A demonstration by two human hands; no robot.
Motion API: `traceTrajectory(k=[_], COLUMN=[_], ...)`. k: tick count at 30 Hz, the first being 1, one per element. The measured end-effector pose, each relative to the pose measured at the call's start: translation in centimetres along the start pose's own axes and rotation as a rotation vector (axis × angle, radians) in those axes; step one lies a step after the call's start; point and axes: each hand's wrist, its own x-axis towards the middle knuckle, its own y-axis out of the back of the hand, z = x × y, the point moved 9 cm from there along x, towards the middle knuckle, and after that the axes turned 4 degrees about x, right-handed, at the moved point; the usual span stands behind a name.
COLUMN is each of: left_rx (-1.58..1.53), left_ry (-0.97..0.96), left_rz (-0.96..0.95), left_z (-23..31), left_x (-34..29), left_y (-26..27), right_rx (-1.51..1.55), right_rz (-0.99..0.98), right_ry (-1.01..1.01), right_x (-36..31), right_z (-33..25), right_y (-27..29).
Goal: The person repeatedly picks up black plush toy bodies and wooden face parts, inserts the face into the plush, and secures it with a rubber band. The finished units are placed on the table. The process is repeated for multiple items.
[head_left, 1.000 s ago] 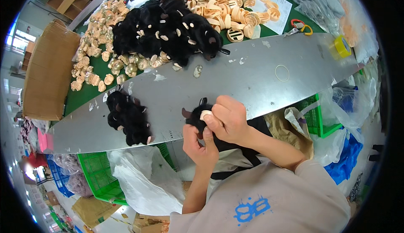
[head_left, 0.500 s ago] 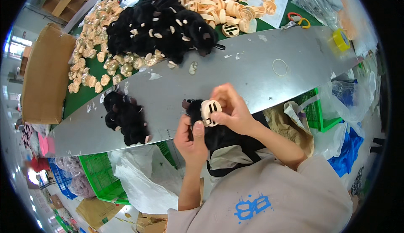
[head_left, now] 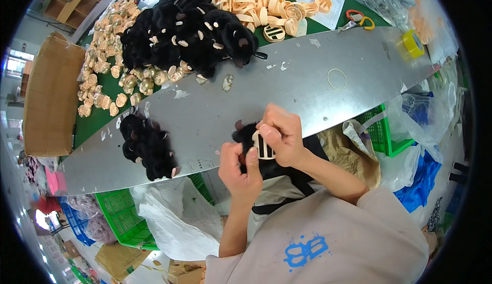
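Note:
Close in front of me, at the near edge of the grey metal work surface (head_left: pixel 287 86), I hold a small black plush toy (head_left: pixel 245 132) together with a round beige piece (head_left: pixel 265 150) that has black slots. My left hand (head_left: pixel 241 174) is closed around the plush toy, its thumb pointing up beside the round piece. From the other side, my right hand (head_left: pixel 283 134) pinches the round piece's upper edge with curled fingers. The contact between toy and piece is partly hidden by my fingers. Two more black plush toys (head_left: pixel 148 145) lie to the left.
A heap of black plush toys (head_left: pixel 189 30) lies at the back, among many loose beige pieces (head_left: pixel 256 2). Scissors (head_left: pixel 359 20), yellow tape (head_left: pixel 412 43) and a rubber band (head_left: pixel 336 79) lie to the right. A cardboard box (head_left: pixel 51 97) and green crates (head_left: pixel 123 217) stand left.
Both hands have shifted slightly right with the plush toy and round piece. My right fingers have curled tighter over the piece's top, and the piece has turned more upright.

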Motion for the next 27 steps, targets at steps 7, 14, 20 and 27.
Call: traceTrajectory(k=[7, 14, 20, 27], left_rx=[0.042, -0.178, -0.257, -0.09], left_ry=[0.023, 0.161, 0.127, 0.071], left_rz=[-0.032, -0.009, 0.034, -0.016], left_z=[-1.8, -4.1, -4.1, -2.3], left_x=[-0.4, -1.5, -1.1, -1.2], left_y=[-1.7, -2.3, -2.4, -1.1], right_rx=[0.037, -0.136, -0.202, -0.298], right_rz=[-0.203, -0.246, -0.213, -0.148], right_ry=[-0.12, -0.043, 0.025, -0.05], right_x=[0.1, -0.3, 0.2, 0.9], right_z=[0.5, 0.3, 0.5, 2.3], right_y=[-1.9, -2.7, -3.6, -2.1])
